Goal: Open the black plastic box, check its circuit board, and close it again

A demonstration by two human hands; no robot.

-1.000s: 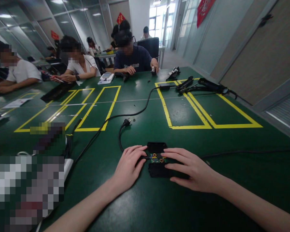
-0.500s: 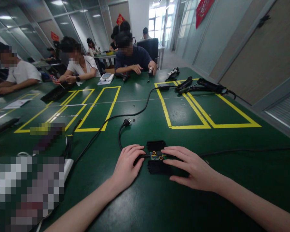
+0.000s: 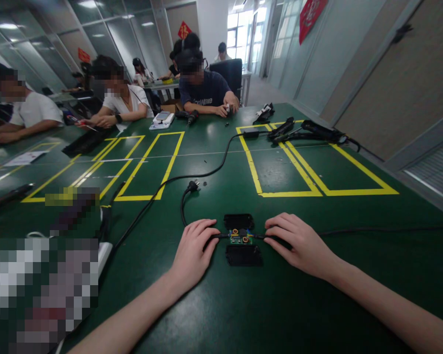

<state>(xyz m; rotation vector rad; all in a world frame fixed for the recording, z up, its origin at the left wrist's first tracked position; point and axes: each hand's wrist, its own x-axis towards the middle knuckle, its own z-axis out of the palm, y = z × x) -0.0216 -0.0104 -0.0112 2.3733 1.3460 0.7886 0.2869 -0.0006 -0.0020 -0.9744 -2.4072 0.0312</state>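
Note:
A small green circuit board (image 3: 240, 237) with two copper-ringed coils lies on the green table between my hands. One black plastic case half (image 3: 238, 221) is just beyond it, the other case half (image 3: 243, 255) just nearer to me. My left hand (image 3: 196, 246) pinches the black power cord (image 3: 223, 236) at the board's left end; that cord curls back to a plug (image 3: 194, 186). On the other side, my right hand (image 3: 299, 246) has its fingers closed on the black cable (image 3: 257, 237) leaving the board's right end.
Another black cable (image 3: 195, 175) crosses the table to an inline box (image 3: 251, 133). Black tool parts (image 3: 317, 132) lie at the far right. Pixelated objects and a white edge (image 3: 105, 250) stand at left. Co-workers sit across, near a drill (image 3: 191, 117) and a white scale (image 3: 161, 120).
My right hand has moved right, off the board, and its spread fingers have closed on the right cable. My left hand stays put. The co-worker opposite has brought both hands together.

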